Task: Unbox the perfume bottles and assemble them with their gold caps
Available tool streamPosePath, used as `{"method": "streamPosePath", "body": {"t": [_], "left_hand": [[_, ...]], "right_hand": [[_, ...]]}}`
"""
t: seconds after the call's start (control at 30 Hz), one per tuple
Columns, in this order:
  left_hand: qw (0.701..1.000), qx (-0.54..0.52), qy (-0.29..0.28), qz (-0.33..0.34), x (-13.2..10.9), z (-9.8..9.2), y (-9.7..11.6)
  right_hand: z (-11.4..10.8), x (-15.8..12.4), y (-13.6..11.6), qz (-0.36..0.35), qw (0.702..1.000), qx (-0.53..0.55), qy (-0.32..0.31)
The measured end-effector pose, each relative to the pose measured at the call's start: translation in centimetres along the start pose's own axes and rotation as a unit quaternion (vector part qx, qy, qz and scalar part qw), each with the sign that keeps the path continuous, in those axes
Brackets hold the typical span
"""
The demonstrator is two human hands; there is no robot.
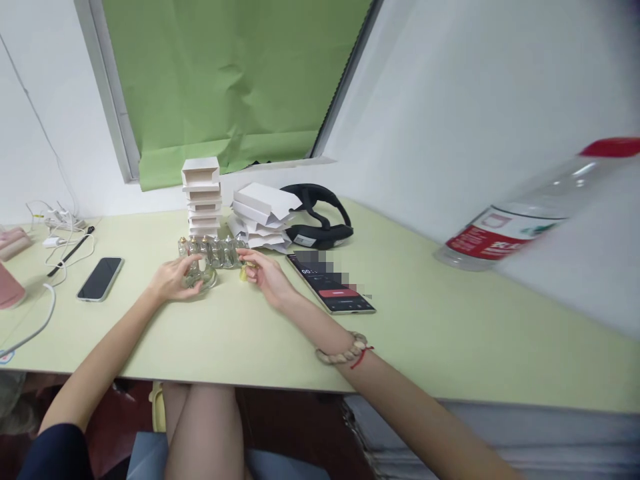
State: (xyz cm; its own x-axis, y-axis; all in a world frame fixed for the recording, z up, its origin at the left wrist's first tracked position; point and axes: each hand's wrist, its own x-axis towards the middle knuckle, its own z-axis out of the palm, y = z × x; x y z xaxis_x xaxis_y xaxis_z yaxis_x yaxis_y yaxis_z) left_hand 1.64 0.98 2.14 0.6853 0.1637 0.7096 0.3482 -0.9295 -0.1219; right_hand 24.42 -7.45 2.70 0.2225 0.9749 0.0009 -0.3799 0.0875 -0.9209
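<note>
My left hand (pixel 175 279) curls around a rounded clear glass bottle (pixel 207 280) low over the pale green table. Its fingers and thumb grip the bottle's left side. To the right, my right hand (pixel 267 275) is closed in a pinch around a small yellow piece (pixel 243 273), whose kind I cannot make out. Directly behind both hands stands a row of several small clear glass bottles (pixel 217 253), some with gold-coloured tops. My fingers partly cover that row.
Behind the bottles rise a stack of white boxes (pixel 201 190) and a looser pile of white cartons (pixel 263 203). A black headset (pixel 320 235) sits beside them. A large phone (pixel 330 283) lies right, a smaller phone (pixel 101 279) left. A red-capped plastic bottle (pixel 510 230) stands far right.
</note>
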Motion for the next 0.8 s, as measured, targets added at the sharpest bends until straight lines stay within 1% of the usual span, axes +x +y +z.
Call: {"method": "streamPosePath", "body": {"t": [0.07,0.13,0.23,0.3,0.43,0.5,0.6,0.67,0.8], "left_hand": [[1.000,0.009,0.020,-0.007,-0.4,-0.5,-0.9],[0.998,0.015,0.042,-0.032,-0.8,-0.7,-1.7],[0.995,0.018,0.063,-0.071,-1.4,-0.6,-2.3],[0.994,0.009,0.054,-0.093,-1.5,-0.2,-2.2],[0.990,-0.020,-0.020,-0.141,-1.0,0.6,-1.3],[0.988,-0.024,-0.042,-0.149,-0.9,0.5,-1.2],[0.991,-0.013,-0.045,-0.125,-1.0,-0.1,-1.8],[0.993,0.007,-0.031,-0.112,-1.2,-0.7,-2.4],[0.991,0.048,-0.001,-0.128,-1.7,-1.2,-3.4]], "right_hand": [[0.0,0.0,0.0,0.002,1.000,0.002,0.002],[0.0,0.0,0.0,0.007,1.000,0.000,0.002],[0.2,-0.2,0.0,0.021,1.000,0.007,0.004],[0.3,-0.2,-0.1,0.027,1.000,0.012,0.010],[0.5,-0.3,-0.3,0.030,0.999,0.010,0.019],[0.4,-0.3,-0.3,0.030,0.999,0.010,0.020],[0.2,-0.2,-0.2,0.031,0.999,0.010,0.017],[0.1,0.0,-0.1,0.029,0.999,0.007,0.016],[-0.1,0.1,0.1,0.025,0.999,0.009,0.021]]}}
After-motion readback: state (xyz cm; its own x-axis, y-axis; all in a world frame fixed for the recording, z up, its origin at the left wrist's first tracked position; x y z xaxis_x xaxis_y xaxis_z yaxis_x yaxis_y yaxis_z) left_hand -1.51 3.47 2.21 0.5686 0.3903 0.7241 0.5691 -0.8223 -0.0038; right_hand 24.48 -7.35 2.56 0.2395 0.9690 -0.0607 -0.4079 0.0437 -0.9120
